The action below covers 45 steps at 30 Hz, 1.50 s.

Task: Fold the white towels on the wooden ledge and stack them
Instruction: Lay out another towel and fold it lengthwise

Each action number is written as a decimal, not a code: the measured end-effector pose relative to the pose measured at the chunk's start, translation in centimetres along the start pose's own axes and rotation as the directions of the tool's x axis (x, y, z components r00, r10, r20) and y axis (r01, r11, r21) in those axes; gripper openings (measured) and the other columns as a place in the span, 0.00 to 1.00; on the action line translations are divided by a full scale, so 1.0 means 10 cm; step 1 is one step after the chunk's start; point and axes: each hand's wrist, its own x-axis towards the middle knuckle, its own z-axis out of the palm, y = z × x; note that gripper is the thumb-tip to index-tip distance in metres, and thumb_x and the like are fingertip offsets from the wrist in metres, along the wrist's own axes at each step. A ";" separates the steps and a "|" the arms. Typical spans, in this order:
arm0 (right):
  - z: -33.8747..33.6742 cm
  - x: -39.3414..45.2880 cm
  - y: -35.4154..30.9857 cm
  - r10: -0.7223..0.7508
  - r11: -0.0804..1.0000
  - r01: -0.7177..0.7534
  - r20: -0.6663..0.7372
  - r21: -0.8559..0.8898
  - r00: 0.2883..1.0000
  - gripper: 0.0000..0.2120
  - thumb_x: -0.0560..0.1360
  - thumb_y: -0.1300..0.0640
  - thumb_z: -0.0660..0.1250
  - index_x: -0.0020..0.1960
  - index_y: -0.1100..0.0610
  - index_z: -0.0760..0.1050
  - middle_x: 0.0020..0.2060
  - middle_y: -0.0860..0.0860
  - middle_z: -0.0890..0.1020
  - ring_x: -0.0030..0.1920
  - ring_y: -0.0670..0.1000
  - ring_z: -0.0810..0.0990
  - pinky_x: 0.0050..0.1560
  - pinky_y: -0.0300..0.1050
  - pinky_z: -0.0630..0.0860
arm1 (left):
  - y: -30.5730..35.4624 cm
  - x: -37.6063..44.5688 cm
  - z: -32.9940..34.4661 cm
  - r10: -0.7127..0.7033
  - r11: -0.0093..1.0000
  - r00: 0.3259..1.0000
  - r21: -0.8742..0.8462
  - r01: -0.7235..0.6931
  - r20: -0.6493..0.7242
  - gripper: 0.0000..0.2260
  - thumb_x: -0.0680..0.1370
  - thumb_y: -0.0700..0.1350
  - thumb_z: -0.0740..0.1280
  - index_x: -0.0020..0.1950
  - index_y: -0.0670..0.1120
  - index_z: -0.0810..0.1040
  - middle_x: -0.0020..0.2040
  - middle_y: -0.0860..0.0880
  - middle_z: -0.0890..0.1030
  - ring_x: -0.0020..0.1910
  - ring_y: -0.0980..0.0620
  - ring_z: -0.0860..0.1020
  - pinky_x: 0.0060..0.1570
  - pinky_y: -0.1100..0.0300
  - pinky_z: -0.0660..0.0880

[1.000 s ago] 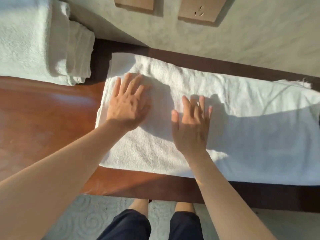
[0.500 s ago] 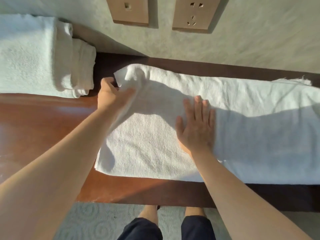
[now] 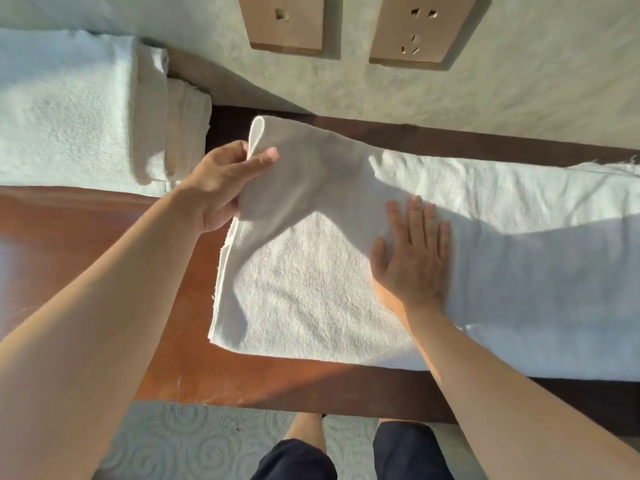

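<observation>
My left hand (image 3: 221,188) pinches the towel (image 3: 311,282) corner up off the ledge (image 3: 194,358); my right hand (image 3: 414,261) presses it flat.

The towel (image 3: 311,282) is white terry cloth, its looped nap matt and slightly rough, with a flatter hemmed edge (frayed threads show along its left side). The stack of folded towels (image 3: 69,109) is the same soft, nubbly white cloth. The wooden ledge (image 3: 97,237) is reddish-brown wood with a smooth, polished finish that glares in the sun; its front edge is darker. The wall (image 3: 519,98) looks matt and finely textured. The two socket plates (image 3: 420,26) are smooth, tan and matt. The carpet (image 3: 194,441) has a raised swirl pattern.
</observation>
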 end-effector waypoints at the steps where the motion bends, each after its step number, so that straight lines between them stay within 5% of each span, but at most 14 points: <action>1: 0.00 0.00 0.00 -0.004 1.000 0.004 -0.005 -0.003 1.000 0.29 0.80 0.44 0.51 0.78 0.53 0.65 0.76 0.59 0.68 0.77 0.62 0.65 0.77 0.63 0.59 | 0.02 0.00 -0.02 0.009 0.999 0.997 0.048 -0.013 0.080 0.21 0.72 0.50 0.74 0.62 0.42 0.79 0.56 0.44 0.84 0.56 0.45 0.84 0.50 0.52 0.82; 5: 0.01 0.01 0.00 0.002 1.000 -0.002 -0.022 -0.003 1.000 0.29 0.81 0.43 0.51 0.78 0.52 0.66 0.76 0.58 0.69 0.76 0.61 0.66 0.76 0.63 0.60 | -0.01 -0.04 0.12 0.067 0.905 0.964 0.392 -0.168 0.257 0.22 0.70 0.47 0.79 0.61 0.40 0.81 0.56 0.44 0.85 0.57 0.44 0.83 0.62 0.46 0.78; 8: -0.03 0.00 -0.01 0.019 0.999 -0.019 -0.009 0.028 1.000 0.28 0.80 0.44 0.52 0.78 0.52 0.66 0.76 0.58 0.68 0.77 0.61 0.65 0.76 0.62 0.59 | -0.22 -0.03 0.32 0.234 0.479 0.914 0.779 -0.404 0.331 0.15 0.71 0.54 0.78 0.50 0.46 0.81 0.57 0.52 0.82 0.56 0.52 0.80 0.60 0.48 0.77; 10: -0.07 -0.01 -0.01 0.024 0.999 -0.026 0.035 0.044 0.999 0.28 0.80 0.44 0.53 0.79 0.51 0.64 0.77 0.58 0.67 0.78 0.61 0.62 0.77 0.62 0.57 | -0.37 -0.03 0.39 0.358 0.272 0.851 0.829 -0.489 0.385 0.14 0.73 0.58 0.72 0.50 0.49 0.81 0.64 0.51 0.79 0.60 0.47 0.77 0.61 0.43 0.75; 15: -0.12 0.00 -0.01 0.041 0.999 -0.045 0.155 0.025 0.987 0.29 0.81 0.43 0.50 0.80 0.50 0.61 0.80 0.57 0.60 0.81 0.59 0.53 0.79 0.63 0.52 | -0.63 -0.15 0.45 0.431 0.086 0.774 0.832 -0.548 0.464 0.23 0.73 0.70 0.65 0.60 0.58 0.79 0.67 0.53 0.77 0.70 0.49 0.70 0.70 0.49 0.63; 18: -0.11 0.00 -0.01 0.042 0.997 -0.050 0.119 0.058 0.992 0.29 0.77 0.48 0.56 0.77 0.52 0.66 0.79 0.57 0.63 0.81 0.59 0.55 0.78 0.64 0.54 | -0.80 -0.30 0.53 0.452 0.180 0.783 0.816 -0.549 0.428 0.22 0.75 0.65 0.67 0.62 0.54 0.77 0.62 0.52 0.80 0.67 0.49 0.71 0.69 0.59 0.59; 22: -0.13 -0.01 -0.02 0.064 0.993 -0.075 0.116 0.095 0.991 0.28 0.76 0.50 0.57 0.76 0.53 0.69 0.79 0.57 0.63 0.81 0.59 0.55 0.78 0.64 0.55 | -0.89 -0.37 0.53 0.705 0.278 0.688 0.825 -0.491 0.172 0.15 0.78 0.53 0.71 0.56 0.44 0.78 0.57 0.48 0.81 0.58 0.47 0.76 0.62 0.55 0.72; 25: -0.13 0.00 -0.03 0.063 0.990 -0.078 0.123 0.121 0.990 0.30 0.77 0.49 0.57 0.79 0.51 0.64 0.80 0.55 0.61 0.81 0.59 0.54 0.77 0.65 0.54 | -0.86 -0.33 0.45 0.661 0.327 0.747 0.872 -0.365 0.066 0.22 0.73 0.58 0.73 0.60 0.44 0.79 0.61 0.49 0.79 0.57 0.47 0.73 0.61 0.58 0.68; 29: -0.12 -0.02 0.00 0.056 0.991 -0.069 0.108 0.113 0.993 0.31 0.77 0.48 0.58 0.79 0.50 0.63 0.80 0.55 0.61 0.81 0.59 0.55 0.77 0.65 0.55 | -0.67 -0.31 0.37 0.614 0.508 0.786 0.796 -0.328 -0.068 0.07 0.79 0.51 0.71 0.52 0.49 0.82 0.49 0.55 0.84 0.48 0.55 0.80 0.51 0.55 0.77; 32: -0.12 -0.01 -0.01 0.047 0.993 -0.064 0.162 0.102 0.986 0.32 0.78 0.45 0.54 0.81 0.49 0.59 0.81 0.54 0.56 0.82 0.58 0.51 0.78 0.65 0.52 | -0.52 -0.25 0.31 0.542 0.653 0.810 0.719 -0.239 -0.223 0.07 0.79 0.55 0.70 0.48 0.52 0.81 0.42 0.60 0.83 0.42 0.64 0.80 0.42 0.68 0.76; 36: -0.13 0.00 -0.01 0.054 0.990 -0.076 0.183 0.116 0.982 0.32 0.78 0.44 0.52 0.81 0.49 0.58 0.82 0.54 0.55 0.82 0.58 0.50 0.79 0.63 0.50 | -0.46 -0.23 0.19 0.400 0.529 0.913 0.794 -0.300 0.079 0.27 0.65 0.64 0.77 0.58 0.52 0.79 0.53 0.58 0.79 0.47 0.62 0.78 0.48 0.67 0.77; 40: -0.13 0.00 -0.01 0.054 0.992 -0.075 0.196 0.104 0.979 0.32 0.79 0.43 0.52 0.81 0.49 0.57 0.82 0.54 0.55 0.82 0.58 0.49 0.79 0.63 0.50 | -0.47 -0.17 0.16 0.494 0.406 0.862 0.846 -0.345 0.115 0.17 0.73 0.58 0.73 0.54 0.48 0.83 0.49 0.53 0.81 0.43 0.54 0.79 0.45 0.51 0.80; 43: -0.12 0.00 -0.01 0.046 0.993 -0.066 0.194 0.097 0.980 0.32 0.79 0.43 0.52 0.81 0.49 0.58 0.82 0.54 0.55 0.82 0.58 0.49 0.79 0.63 0.49 | -0.44 -0.07 0.13 0.524 0.552 0.829 0.820 -0.154 -0.197 0.09 0.78 0.54 0.72 0.51 0.49 0.82 0.45 0.55 0.81 0.42 0.56 0.79 0.42 0.64 0.75; 45: -0.10 0.00 -0.01 0.045 0.994 -0.062 0.174 0.095 0.984 0.32 0.78 0.43 0.53 0.81 0.50 0.59 0.81 0.54 0.56 0.81 0.58 0.51 0.78 0.63 0.50 | -0.44 0.01 0.09 0.484 0.760 0.652 0.650 0.019 -0.584 0.09 0.81 0.51 0.66 0.55 0.48 0.81 0.49 0.54 0.82 0.46 0.54 0.80 0.44 0.67 0.69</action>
